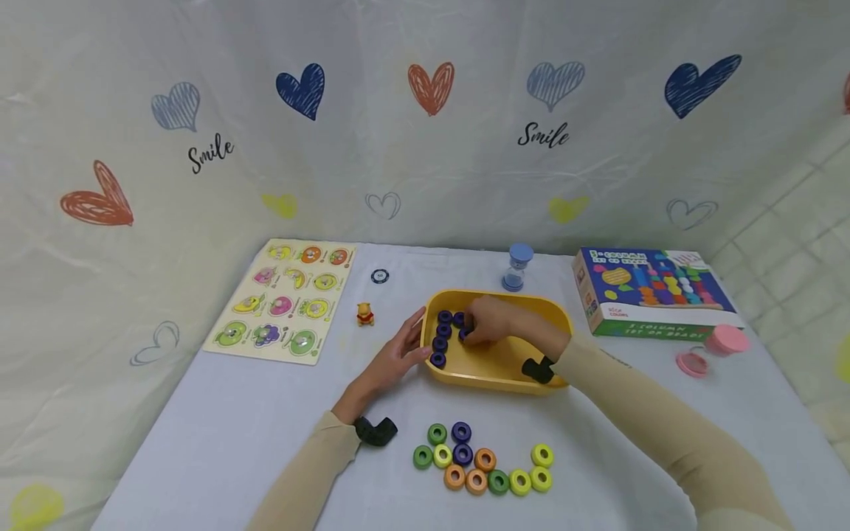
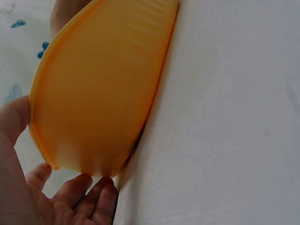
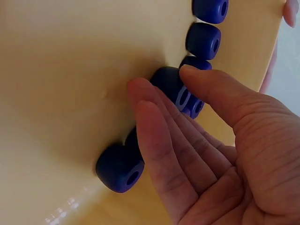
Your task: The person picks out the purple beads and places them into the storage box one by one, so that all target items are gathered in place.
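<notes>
A yellow tray (image 1: 491, 380) sits on the table, with several dark blue ring beads (image 1: 440, 344) lined up along its left end and more of them beside the right hand. My left hand (image 1: 397, 352) rests against that end, its thumb and fingertips touching the outer wall in the left wrist view. Inside the tray, my right hand (image 1: 491, 319) pinches a dark blue bead (image 3: 168, 83) between thumb and fingers, close over the tray floor. Another blue bead (image 3: 119, 168) lies by the fingertips. In front of the tray are loose green, yellow, orange (image 1: 476, 482) and blue beads.
A fruit puzzle board (image 1: 272, 306) lies at the left, near a small bear figure (image 1: 365, 314) and a round chip (image 1: 380, 276). Behind the tray stands a blue sand timer (image 1: 517, 267). A toy box (image 1: 654, 291) and pink timer pieces (image 1: 727, 339) are at the right.
</notes>
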A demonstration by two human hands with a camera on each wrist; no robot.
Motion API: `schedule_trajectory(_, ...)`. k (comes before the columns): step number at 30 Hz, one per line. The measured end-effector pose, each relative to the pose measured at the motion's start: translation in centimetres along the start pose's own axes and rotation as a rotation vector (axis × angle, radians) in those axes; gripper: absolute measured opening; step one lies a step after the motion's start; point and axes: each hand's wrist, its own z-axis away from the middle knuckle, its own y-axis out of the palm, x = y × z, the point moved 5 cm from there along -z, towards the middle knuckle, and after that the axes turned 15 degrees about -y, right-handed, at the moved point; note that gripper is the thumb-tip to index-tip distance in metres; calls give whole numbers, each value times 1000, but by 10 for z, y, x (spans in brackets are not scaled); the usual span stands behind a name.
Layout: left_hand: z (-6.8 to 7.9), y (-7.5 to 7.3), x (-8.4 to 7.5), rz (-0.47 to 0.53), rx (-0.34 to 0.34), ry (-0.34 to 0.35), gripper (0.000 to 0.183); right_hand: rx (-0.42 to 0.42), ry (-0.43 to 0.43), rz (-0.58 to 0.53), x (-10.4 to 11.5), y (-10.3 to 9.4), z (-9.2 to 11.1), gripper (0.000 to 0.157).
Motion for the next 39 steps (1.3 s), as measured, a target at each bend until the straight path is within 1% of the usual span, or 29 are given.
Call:
schedule_trajectory(4,0,0,0,-4,-6,4,67,-25,4,-15,0,-1,0,27)
schedule_trajectory(6,0,1,-1,3,0,1,67,-27,2,-35,0,-1,0,26)
schedule_trajectory(13,0,3,-1,12,9,-17,67,-36,-27,-56,-1,1,1,14)
schedule_trajectory(19,0,4,-1,11,10,-21,67,-41,-39,-59,-3,2,1,11)
schedule_trajectory(24,0,5,-1,19,18,-11,67,-43,-54,-57,-2,1,3,10)
schedule_trajectory(31,-2,5,0,16,17,-3,67,-70,-68,-92,6,-7,12,10)
schedule_trajectory(39,-1,1,2,20,14,-23,67,-123,-105,-68,23,-17,27,13)
